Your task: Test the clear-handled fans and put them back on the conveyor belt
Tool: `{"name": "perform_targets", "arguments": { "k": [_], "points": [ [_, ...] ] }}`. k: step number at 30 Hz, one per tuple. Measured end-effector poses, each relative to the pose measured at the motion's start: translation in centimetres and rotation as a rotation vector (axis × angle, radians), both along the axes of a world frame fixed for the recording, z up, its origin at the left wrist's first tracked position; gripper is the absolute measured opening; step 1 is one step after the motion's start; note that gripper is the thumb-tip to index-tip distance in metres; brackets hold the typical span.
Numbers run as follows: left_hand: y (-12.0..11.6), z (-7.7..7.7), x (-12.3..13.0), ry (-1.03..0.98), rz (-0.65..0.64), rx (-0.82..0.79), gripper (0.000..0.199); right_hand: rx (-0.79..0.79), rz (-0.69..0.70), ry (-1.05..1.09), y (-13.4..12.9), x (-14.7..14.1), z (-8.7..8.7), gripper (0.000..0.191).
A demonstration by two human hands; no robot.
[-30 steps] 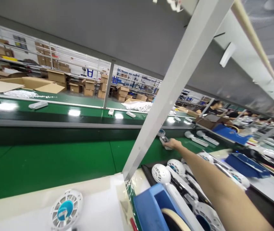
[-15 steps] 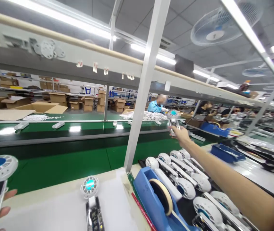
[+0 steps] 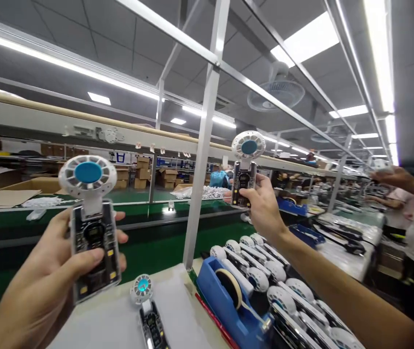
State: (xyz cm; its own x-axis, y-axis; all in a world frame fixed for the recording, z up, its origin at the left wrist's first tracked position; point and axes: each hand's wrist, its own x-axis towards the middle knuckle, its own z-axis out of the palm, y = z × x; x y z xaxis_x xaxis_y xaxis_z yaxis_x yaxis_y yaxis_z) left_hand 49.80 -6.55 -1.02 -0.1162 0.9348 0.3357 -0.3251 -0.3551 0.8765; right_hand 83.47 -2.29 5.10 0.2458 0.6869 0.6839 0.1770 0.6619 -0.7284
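My left hand (image 3: 52, 271) is closed round a handheld fan (image 3: 96, 252), its thumb pressed on the clear body where a dark circuit board shows. The white slotted round head with a blue centre points up. In my right hand (image 3: 263, 203), raised and further off, is a second handheld fan (image 3: 244, 184) of the same kind, also upright with the thumb across its front. Between and below the hands a third fan (image 3: 152, 320) lies on the white sheet (image 3: 101, 322), its centre glowing cyan. The backs of both held fans are hidden.
A blue tape dispenser (image 3: 225, 303) and a red pen-like stick (image 3: 214, 320) lie by the sheet. Several more fans (image 3: 258, 278) stand in rows to the right. A white post (image 3: 201, 145) rises before the green conveyor (image 3: 149, 247). Another person's hand (image 3: 398, 178) is at far right.
My left hand has risen into full view with its fan. My right hand has drawn its fan nearer and turned it to face me. The camera has shifted, and a person shows at right.
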Motion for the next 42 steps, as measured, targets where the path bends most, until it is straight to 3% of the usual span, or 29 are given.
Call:
{"name": "perform_targets", "arguments": {
  "k": [3, 9, 14, 18, 23, 27, 33, 42],
  "points": [
    [-0.3, 1.3, -0.4, 0.010, -0.087, 0.127, 0.077, 0.024, 0.208, -0.042, -0.9, -5.5, 1.4, 0.051],
    [-0.6, 2.3, -2.9, -0.048, -0.027, 0.242, 0.066, 0.036, 0.581, -0.067, -0.6, -16.3, 3.6, 0.055],
    [0.5, 2.4, -5.4, -0.042, -0.040, 0.331, 0.061, 0.032, 0.730, 0.027, 0.2, -21.9, 3.1, 0.053],
    [1.6, 2.1, -6.3, -0.019, -0.097, 0.341, 0.058, -0.058, 0.737, 0.026, 0.1, -22.2, 0.4, 0.050],
    [2.8, 1.5, -6.5, 0.041, -0.170, 0.322, 0.056, -0.248, 0.645, 0.005, 1.3, -20.7, -3.0, 0.064],
    [3.9, 0.9, -5.9, 0.078, -0.165, 0.311, 0.057, -0.285, 0.698, 0.045, 3.0, -20.2, -4.6, 0.075],
    [5.3, 0.1, -4.5, 0.057, -0.135, 0.257, 0.055, -0.358, 0.891, 0.177, 4.5, -19.6, -5.3, 0.063],
    [5.5, -0.1, -3.7, -0.012, -0.128, 0.120, 0.060, -0.344, 0.853, 0.188, 5.7, -18.7, -5.1, 0.071]
  ]
}}
